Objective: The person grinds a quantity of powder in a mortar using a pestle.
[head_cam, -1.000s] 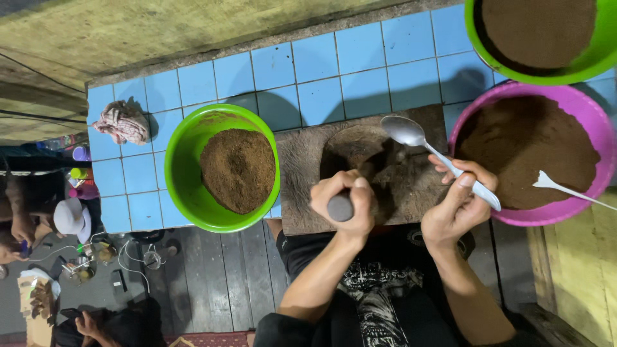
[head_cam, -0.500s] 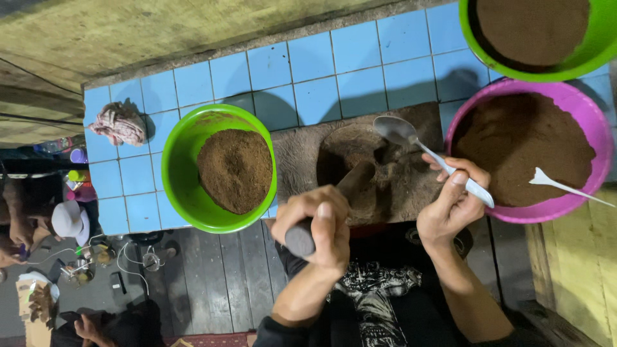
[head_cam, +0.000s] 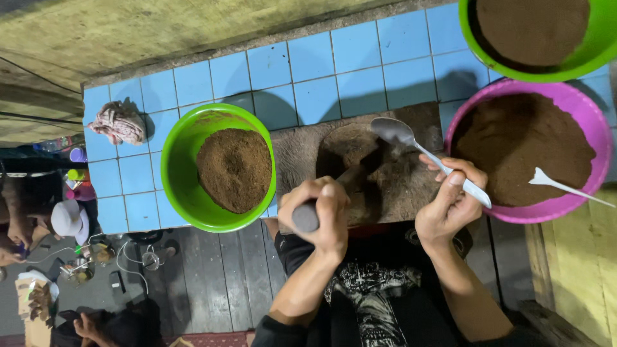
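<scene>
Looking down, I take the stone slab as landmark; it lies on the blue tiled counter. My left hand sits at the slab's near edge, fist wrapped tight around the grey pestle, whose far end slants onto the shallow dished middle of the slab. My right hand hovers at the slab's near right corner, fingers pinched on the white handle of a metal spoon; the spoon's bowl lies over the slab's far middle, just beside the dished part. Left of the slab, touching it, stands a green bowl holding a mound of brown powder. Right of the slab stands a pink bowl, filled with darker brown powder, a white plastic spoon resting in it. Beyond the pink bowl, a second green bowl holds more powder. A crumpled rag lies far left of the slab.
</scene>
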